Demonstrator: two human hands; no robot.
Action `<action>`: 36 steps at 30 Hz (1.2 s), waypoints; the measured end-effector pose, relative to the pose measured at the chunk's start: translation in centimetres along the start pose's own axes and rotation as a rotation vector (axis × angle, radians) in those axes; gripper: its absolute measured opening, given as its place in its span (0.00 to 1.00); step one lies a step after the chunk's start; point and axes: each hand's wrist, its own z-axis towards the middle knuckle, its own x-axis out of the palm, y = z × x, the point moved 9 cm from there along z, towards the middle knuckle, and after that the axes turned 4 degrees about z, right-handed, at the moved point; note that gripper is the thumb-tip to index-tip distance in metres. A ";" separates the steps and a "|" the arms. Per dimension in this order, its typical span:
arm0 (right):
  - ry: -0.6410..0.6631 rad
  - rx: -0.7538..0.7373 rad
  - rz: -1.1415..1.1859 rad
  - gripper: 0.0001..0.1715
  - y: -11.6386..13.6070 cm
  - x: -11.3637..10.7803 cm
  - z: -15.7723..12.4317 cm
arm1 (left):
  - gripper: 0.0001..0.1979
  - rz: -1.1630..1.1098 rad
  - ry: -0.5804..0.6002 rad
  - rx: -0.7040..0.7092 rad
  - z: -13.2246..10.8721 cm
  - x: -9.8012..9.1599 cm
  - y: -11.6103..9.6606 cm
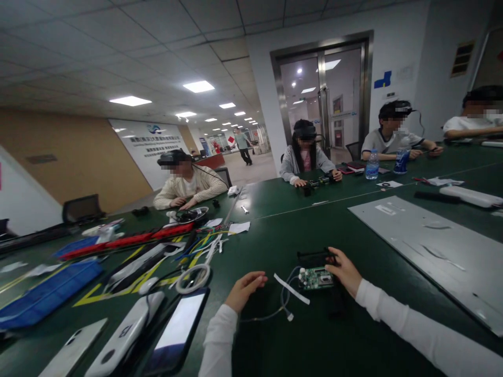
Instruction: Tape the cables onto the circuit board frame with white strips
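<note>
A small green circuit board (pixel 315 278) lies on the dark green table (pixel 298 225), with a black block (pixel 313 258) just behind it and thin wires trailing from its left side. My right hand (pixel 345 270) rests against the board's right edge, fingers curled onto it. My left hand (pixel 245 290) lies on the table to the left, fingers loosely curled, holding nothing that I can see. A white strip (pixel 291 288) lies between the two hands.
A phone with a lit screen (pixel 178 331) and white devices (pixel 126 335) lie at the near left, beside a cable coil (pixel 193 278), blue trays (pixel 47 293) and a red bar (pixel 129 241). A grey metal panel (pixel 432 246) covers the right. Several people sit around the table's far side.
</note>
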 end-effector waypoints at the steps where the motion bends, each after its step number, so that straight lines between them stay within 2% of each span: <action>1: 0.003 -0.007 -0.013 0.36 -0.1 -0.2 0.0 | 0.23 -0.020 0.011 -0.021 -0.3 -0.1 0.1; 4: -0.001 -0.018 -0.064 0.36 -0.3 -0.6 0.0 | 0.25 -0.085 0.013 -0.035 -1.3 -1.1 -0.2; 8: -0.001 -0.017 -0.120 0.36 -0.5 -0.9 -0.1 | 0.25 -0.154 -0.103 0.032 -2.1 -3.6 -0.9; 11: 0.015 -0.017 -0.157 0.36 -0.8 -1.0 0.0 | 0.26 -0.167 -0.161 0.038 -2.1 -4.3 -0.7; 14: 0.024 -0.037 -0.257 0.35 -0.8 -1.2 0.1 | 0.25 -0.112 -0.167 -0.006 -1.4 -3.3 0.1; 17: 0.022 -0.097 -0.435 0.33 -0.2 -1.4 0.1 | 0.23 -0.048 -0.098 -0.022 -0.5 -0.8 0.7; 20: 0.028 -0.185 -0.612 0.30 0.8 -1.1 -0.3 | 0.21 -0.027 -0.056 0.034 0.2 1.7 0.6; 23: 0.048 -0.250 -0.778 0.29 1.5 -0.5 -0.8 | 0.20 -0.013 -0.048 0.103 0.5 3.2 0.3; 28: 0.075 -0.272 -0.982 0.29 1.5 0.3 -1.3 | 0.17 0.045 -0.089 0.169 0.5 4.0 -0.2; 36: 0.101 -0.284 -1.068 0.26 1.5 0.6 -1.5 | 0.14 0.143 -0.216 0.169 0.4 4.0 -0.4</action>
